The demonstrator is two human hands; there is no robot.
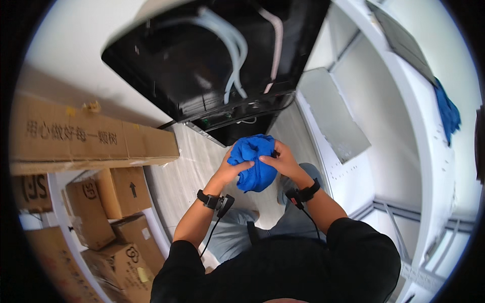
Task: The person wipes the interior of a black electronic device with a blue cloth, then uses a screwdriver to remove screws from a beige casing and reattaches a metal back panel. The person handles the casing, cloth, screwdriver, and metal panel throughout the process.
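Note:
A crumpled blue cloth (257,179) is bunched up in front of my body, held between both hands. On its left side, my left hand (233,165) grips it, thumb laid over the front. Opposite, my right hand (284,160) grips the other side, its thumb also pressed on the folds. Most of the fingers are hidden behind the cloth. Just beyond the cloth stands a black appliance (237,134) with a large tilted black panel (172,60) above it. Pale blue tubes (235,43) and a pinkish tube (277,45) run across that panel.
A long cardboard box (76,136) and a shelf of several cartons (129,187) flank me on the left. White shelving (399,86) curves along the right, with a grey panel (331,113) beside it. Another blue cloth (446,111) hangs at the far right.

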